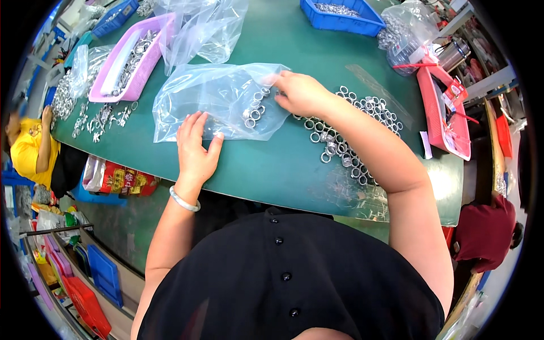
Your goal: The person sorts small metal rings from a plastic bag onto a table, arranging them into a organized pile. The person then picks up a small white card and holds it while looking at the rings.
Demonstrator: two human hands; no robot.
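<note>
A clear plastic bag lies flat on the green table, with several silver metal rings showing through it near its right end. My left hand rests on the bag's near edge, fingers stretched and slightly apart. At the bag's right end, my right hand has its fingers curled on the plastic; the fingertips are partly blurred, and whether a ring is also in them cannot be made out. A loose pile of silver rings spreads on the table beneath and beside my right forearm.
Another clear bag and a pink tray of metal parts lie at the far left. A blue tray stands at the back, a pink basket at the right edge. People sit at left and right.
</note>
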